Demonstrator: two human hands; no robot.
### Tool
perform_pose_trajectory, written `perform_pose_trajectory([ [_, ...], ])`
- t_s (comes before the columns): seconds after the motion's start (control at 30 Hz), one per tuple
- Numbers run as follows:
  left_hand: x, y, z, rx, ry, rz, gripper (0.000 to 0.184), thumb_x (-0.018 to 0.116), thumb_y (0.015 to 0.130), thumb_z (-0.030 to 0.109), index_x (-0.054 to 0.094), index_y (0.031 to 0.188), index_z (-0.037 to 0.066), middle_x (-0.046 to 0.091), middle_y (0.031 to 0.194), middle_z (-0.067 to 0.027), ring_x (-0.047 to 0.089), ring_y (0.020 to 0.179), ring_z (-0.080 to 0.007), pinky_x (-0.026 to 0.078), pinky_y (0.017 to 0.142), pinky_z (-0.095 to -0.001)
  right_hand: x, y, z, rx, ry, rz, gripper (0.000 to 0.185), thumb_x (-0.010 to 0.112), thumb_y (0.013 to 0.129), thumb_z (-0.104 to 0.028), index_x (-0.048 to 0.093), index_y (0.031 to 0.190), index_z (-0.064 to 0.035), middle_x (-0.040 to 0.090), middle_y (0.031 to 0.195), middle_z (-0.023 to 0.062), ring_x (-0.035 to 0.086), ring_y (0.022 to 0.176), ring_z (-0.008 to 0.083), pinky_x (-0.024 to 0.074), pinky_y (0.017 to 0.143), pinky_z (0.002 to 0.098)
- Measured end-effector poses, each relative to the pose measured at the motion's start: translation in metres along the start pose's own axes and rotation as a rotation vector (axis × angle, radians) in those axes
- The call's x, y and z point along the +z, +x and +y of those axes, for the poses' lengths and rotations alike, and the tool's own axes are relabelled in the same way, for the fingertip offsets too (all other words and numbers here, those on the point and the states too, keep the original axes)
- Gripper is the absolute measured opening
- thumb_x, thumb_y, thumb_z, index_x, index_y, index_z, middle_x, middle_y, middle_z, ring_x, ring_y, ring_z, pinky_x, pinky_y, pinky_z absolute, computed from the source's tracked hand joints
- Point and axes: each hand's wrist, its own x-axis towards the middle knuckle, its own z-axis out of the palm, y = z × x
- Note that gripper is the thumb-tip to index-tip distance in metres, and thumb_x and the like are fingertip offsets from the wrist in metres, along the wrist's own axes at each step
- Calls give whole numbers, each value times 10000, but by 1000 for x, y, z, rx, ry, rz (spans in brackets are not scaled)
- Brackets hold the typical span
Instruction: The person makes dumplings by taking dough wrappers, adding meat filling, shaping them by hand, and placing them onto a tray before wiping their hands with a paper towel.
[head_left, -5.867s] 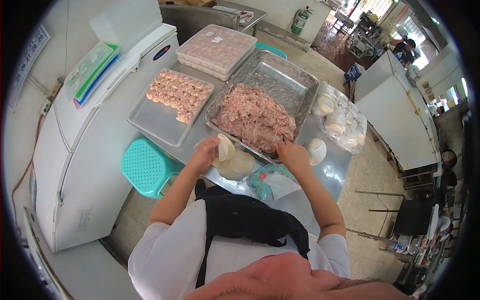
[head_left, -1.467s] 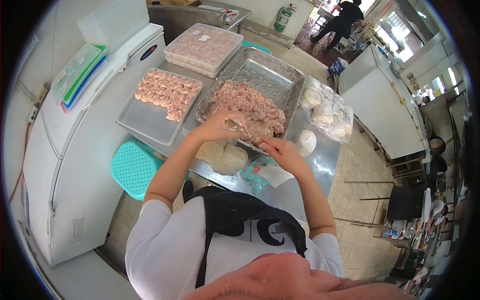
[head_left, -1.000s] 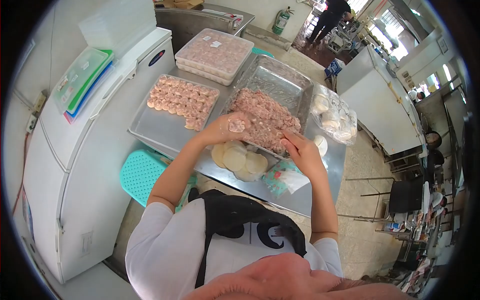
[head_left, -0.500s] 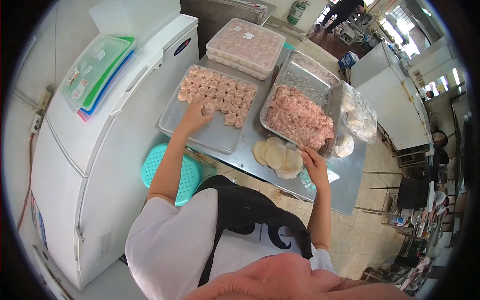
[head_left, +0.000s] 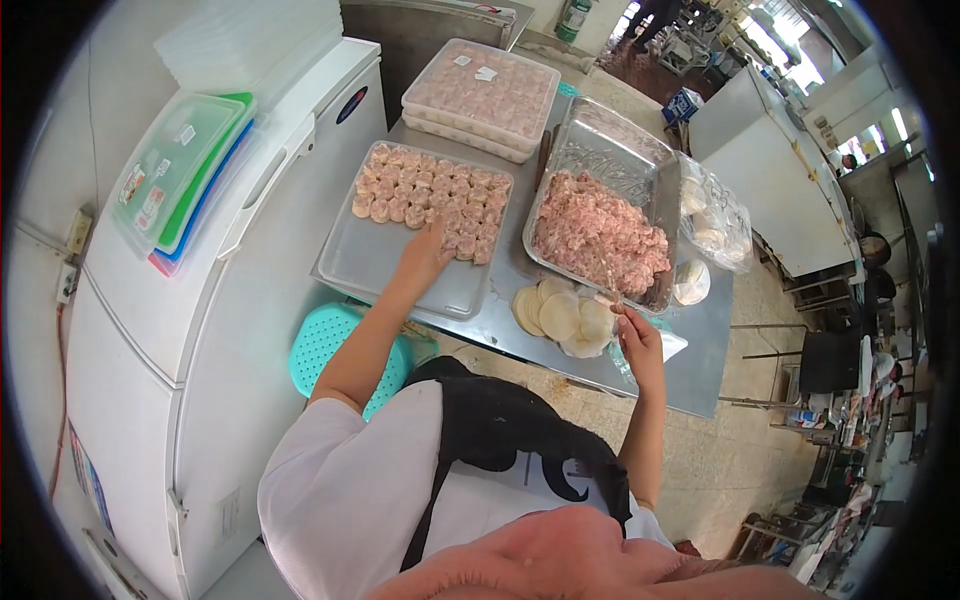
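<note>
My left hand (head_left: 425, 258) reaches over a shallow plastic tray (head_left: 365, 265), its fingers closed around a dumpling at the near edge of the rows. Several open-topped meat dumplings (head_left: 420, 185) fill the tray's far part. My right hand (head_left: 638, 338) is closed on a thin utensil (head_left: 617, 305), mostly hidden by the fingers, at the near corner of a metal pan. Ground meat (head_left: 600, 230) is heaped in that metal pan (head_left: 625, 140). Just left of my right hand lie round dough wrappers (head_left: 560, 315), overlapping in a pile.
Beyond the tray stand stacked lidded containers (head_left: 480, 95) of dumplings. A plastic bag (head_left: 715, 215) and a wrapped white bundle (head_left: 691, 283) sit right of the pan. The white freezer (head_left: 260, 300) borders the table's left side; a turquoise stool (head_left: 325, 350) stands below.
My left hand has moved right and slightly nearer along the dumpling rows. My right hand has shifted slightly right and nearer, still holding the utensil. The view has tilted a little.
</note>
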Motion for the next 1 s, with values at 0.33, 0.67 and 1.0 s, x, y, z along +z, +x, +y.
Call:
perform_pose_trajectory([
  [0.33,8,-13,4,167,196,-70,616,648,792,106,417,1361,49,497,1295,-246,507,1156,-402,425,983,-433,-97,67,-1,-194,-1098,46,338,511,933,-341,646,818,-53,657,847,188,638,798,362,483,674,477],
  [0.67,134,-36,170,471,-192,-280,383,658,778,130,594,1146,45,556,1148,-165,529,1090,-351,411,970,-420,-99,143,48,-512,-1219,-63,339,497,933,-327,633,770,-62,660,753,152,653,711,338,517,622,465],
  [1.0,181,-38,201,436,-76,-217,210,706,764,190,659,924,62,605,966,-108,570,945,-308,439,862,-399,-124,104,59,-666,-1072,-248,372,484,949,-348,623,759,-59,642,702,137,644,657,339,510,594,451],
])
